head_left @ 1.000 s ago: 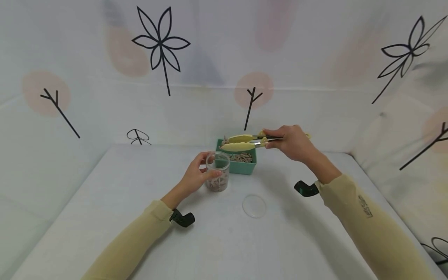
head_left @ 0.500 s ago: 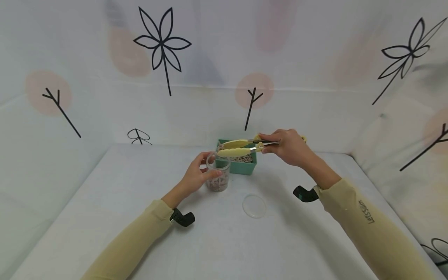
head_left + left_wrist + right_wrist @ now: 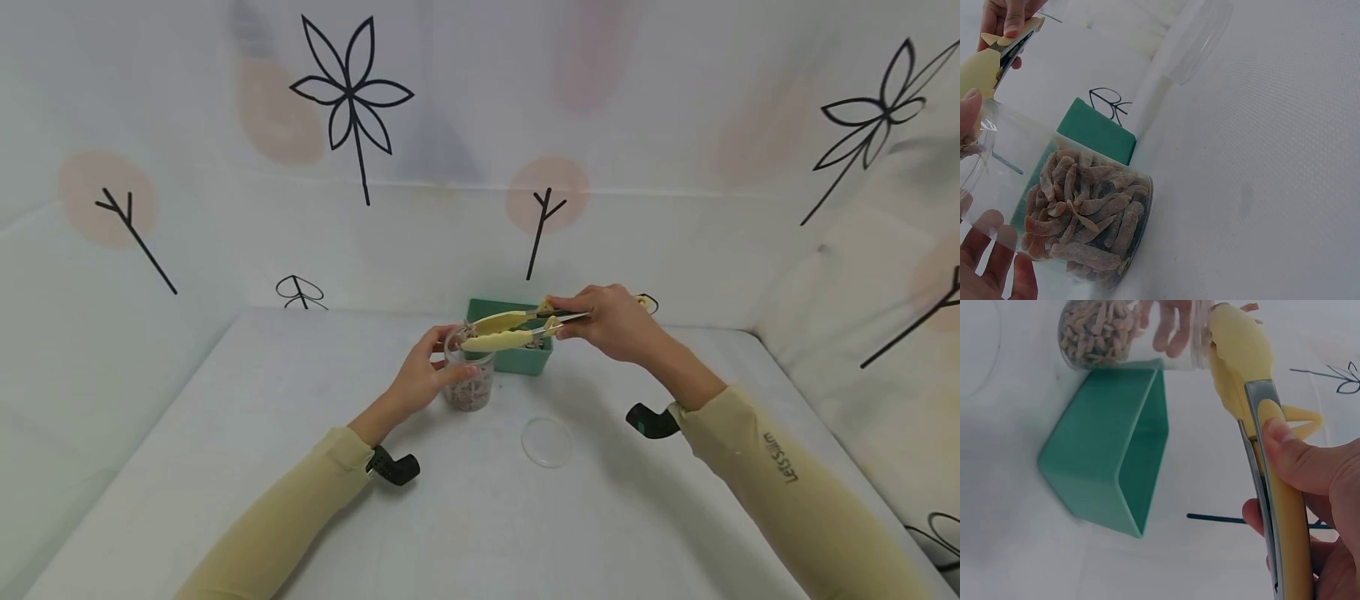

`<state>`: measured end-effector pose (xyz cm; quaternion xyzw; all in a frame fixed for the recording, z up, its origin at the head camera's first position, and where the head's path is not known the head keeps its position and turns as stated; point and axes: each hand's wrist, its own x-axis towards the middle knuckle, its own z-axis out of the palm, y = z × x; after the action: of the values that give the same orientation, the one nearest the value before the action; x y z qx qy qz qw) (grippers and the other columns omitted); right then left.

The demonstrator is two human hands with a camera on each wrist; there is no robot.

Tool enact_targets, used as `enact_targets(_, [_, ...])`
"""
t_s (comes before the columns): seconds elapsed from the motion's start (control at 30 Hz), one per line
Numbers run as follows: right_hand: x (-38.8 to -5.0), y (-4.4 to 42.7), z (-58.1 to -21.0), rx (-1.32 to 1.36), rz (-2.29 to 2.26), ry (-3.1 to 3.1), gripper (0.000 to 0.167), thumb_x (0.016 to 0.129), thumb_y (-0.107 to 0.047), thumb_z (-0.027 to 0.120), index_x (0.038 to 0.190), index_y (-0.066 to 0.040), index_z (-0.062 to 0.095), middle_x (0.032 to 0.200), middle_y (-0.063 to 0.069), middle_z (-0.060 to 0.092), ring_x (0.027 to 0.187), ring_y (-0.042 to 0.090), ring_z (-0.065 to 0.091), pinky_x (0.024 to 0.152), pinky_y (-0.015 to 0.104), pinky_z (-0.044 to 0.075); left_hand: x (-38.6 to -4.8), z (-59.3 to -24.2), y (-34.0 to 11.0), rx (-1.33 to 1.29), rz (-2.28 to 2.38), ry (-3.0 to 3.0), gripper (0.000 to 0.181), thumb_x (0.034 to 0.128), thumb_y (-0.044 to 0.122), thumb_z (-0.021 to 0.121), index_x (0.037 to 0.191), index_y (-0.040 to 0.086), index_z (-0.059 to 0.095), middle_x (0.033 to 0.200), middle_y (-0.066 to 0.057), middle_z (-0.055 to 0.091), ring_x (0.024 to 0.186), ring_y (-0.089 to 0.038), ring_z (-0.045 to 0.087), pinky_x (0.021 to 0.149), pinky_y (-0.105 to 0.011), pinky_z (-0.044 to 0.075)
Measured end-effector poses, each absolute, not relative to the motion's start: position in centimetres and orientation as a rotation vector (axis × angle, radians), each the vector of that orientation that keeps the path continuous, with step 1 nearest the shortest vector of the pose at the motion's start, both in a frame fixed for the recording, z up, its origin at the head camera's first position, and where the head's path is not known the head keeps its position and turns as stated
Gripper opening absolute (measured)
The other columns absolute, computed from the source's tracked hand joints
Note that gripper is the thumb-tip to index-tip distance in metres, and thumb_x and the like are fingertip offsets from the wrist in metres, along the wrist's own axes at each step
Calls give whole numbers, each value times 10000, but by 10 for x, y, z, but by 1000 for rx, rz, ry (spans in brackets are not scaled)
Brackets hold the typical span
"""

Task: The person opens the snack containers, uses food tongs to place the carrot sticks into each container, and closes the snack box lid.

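Note:
My left hand [image 3: 417, 377] grips a clear jar [image 3: 480, 392] standing on the table. Brownish, strip-like pieces [image 3: 1088, 212] fill the jar's lower part in the left wrist view. Yellow-tipped tongs [image 3: 498, 340] are held in my right hand [image 3: 618, 323], their tips at the jar's mouth with some pieces between them. In the right wrist view the tongs' heads [image 3: 1241, 353] lie against the jar's rim, with bits showing past them. Behind the jar is a green rectangular container [image 3: 525, 362], partly hidden by the tongs; pieces show inside it.
A round clear lid [image 3: 547, 442] lies flat on the white table [image 3: 450, 517], in front and to the right of the jar. Patterned white cloth [image 3: 442, 242] hangs behind the table and at both sides.
My right hand has moved the tongs left and down, from above the green container to the jar's mouth. My left hand and the jar have stayed in place.

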<state>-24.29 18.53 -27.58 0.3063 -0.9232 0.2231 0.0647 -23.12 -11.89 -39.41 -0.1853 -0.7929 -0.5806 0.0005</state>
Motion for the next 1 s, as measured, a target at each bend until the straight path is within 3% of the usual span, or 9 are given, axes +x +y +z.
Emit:
enact_targets(0.43, [-245,193,-272,836,643,-2833,597,862,-187,798,1405,-109,563,1163,173,684,910,251,630,696,358,500,-230,-392,-118,-557,-1838,-2495,706,884,228,781,1465,93,402,1369,-108,503,1255,-290,449,1058,-495,407])
enact_targets(0.7, [-256,204,-264,692,375,-2929,634,870,-227,791,1430,-75,534,1213,203,671,794,247,592,602,339,439,-230,-391,-118,-582,-1846,-2497,712,902,171,759,1484,35,372,1413,-206,465,1294,-376,417,1072,-541,376])
enact_targets(0.9, [-270,201,-258,663,48,-3056,637,863,-259,796,1424,-83,551,1246,185,660,998,337,629,727,432,506,-208,-361,-116,-594,-1842,-2515,674,911,91,729,1461,-53,367,1401,-289,444,1280,-419,415,1066,-544,380])
enact_targets(1.0, [-277,194,-253,682,-112,-3105,649,849,-275,806,1416,-78,561,1224,172,669,1024,344,621,785,472,510,-214,-369,-117,-585,-1848,-2519,681,909,97,733,1465,-44,365,1407,-282,441,1281,-405,417,1069,-533,382])
